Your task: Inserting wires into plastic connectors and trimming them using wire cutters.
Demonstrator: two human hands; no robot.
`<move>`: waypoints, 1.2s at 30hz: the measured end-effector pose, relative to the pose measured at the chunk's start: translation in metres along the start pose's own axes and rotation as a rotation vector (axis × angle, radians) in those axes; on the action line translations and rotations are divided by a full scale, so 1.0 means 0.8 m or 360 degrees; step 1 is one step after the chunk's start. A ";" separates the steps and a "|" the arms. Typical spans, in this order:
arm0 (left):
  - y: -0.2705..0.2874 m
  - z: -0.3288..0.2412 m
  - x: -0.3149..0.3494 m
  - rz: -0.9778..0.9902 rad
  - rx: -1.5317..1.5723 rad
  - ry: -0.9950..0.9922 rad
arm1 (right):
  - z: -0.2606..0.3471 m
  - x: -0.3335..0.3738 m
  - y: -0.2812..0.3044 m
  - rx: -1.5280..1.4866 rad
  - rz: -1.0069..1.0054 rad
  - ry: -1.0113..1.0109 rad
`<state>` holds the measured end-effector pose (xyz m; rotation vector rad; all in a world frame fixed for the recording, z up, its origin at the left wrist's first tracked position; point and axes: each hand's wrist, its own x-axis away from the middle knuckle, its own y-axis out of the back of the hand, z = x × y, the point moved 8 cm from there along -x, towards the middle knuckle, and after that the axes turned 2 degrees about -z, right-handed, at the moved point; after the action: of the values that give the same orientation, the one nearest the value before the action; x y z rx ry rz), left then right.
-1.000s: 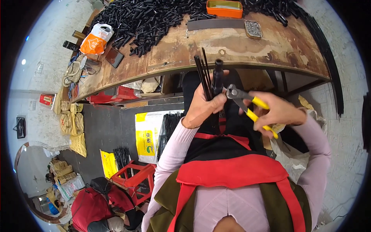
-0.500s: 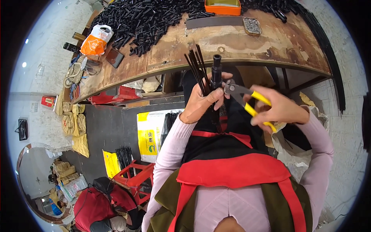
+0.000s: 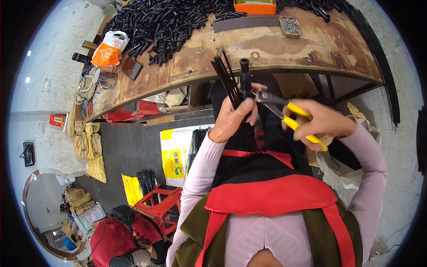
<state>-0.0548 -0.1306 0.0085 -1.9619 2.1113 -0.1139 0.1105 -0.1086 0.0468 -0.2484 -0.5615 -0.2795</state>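
Note:
My left hand (image 3: 235, 116) is closed round a bundle of thin black rods (image 3: 226, 79) and a stepped black plastic tube (image 3: 245, 80). The tube stands nearly upright over my lap, with its narrow end toward the table, and the rods fan out on its left. In my right hand (image 3: 322, 119) I grip pliers with yellow handles (image 3: 291, 122). Their dark jaws (image 3: 262, 97) reach leftward to the tube's side, close by my left fingers. Whether the jaws bite on anything there is too small to tell.
A worn wooden table (image 3: 275, 49) ahead bears a heap of black tubes (image 3: 155, 31), a small tray of metal bits (image 3: 290, 26), an orange box (image 3: 255, 7) and a phone (image 3: 132, 67). Long black strips (image 3: 387, 71) hang off its right end. A co-worker (image 3: 115, 240) sits lower left.
The pliers have shifted slightly, their handles a little right and down. The tube and rods in my left hand have moved slightly left. Both hands keep their grip.

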 end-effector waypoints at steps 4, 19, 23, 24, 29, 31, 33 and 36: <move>-0.009 -0.002 0.005 0.0051 0.0098 0.0047 | 0.000 -0.008 0.008 0.0667 -0.0478 0.0410; 0.013 -0.010 0.006 -0.0242 0.0115 -0.0179 | 0.044 -0.014 0.021 0.1458 -0.0690 0.0591; 0.012 -0.007 0.004 -0.0256 0.0343 -0.0078 | 0.047 -0.012 0.019 0.1540 -0.0634 0.0618; 0.011 -0.006 0.003 -0.0255 0.0339 -0.0071 | 0.044 -0.014 0.018 0.1546 -0.0607 0.0564; 0.017 -0.005 0.006 -0.0464 0.0079 -0.0011 | 0.048 -0.019 0.012 0.1101 -0.0423 0.0346; 0.014 -0.009 0.009 -0.0432 0.0063 0.0008 | 0.013 -0.033 -0.006 0.0374 -0.0097 0.0122; 0.012 -0.005 0.010 -0.0375 0.0048 0.0002 | -0.018 -0.054 -0.020 0.0243 -0.0215 0.0372; 0.006 -0.007 0.009 -0.0321 -0.0006 -0.0021 | -0.034 -0.058 -0.027 0.0083 -0.0293 0.0515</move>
<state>-0.0609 -0.1381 0.0115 -2.1671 1.9019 -0.1336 0.0789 -0.1279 0.0020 -0.0970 -0.2707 -0.4732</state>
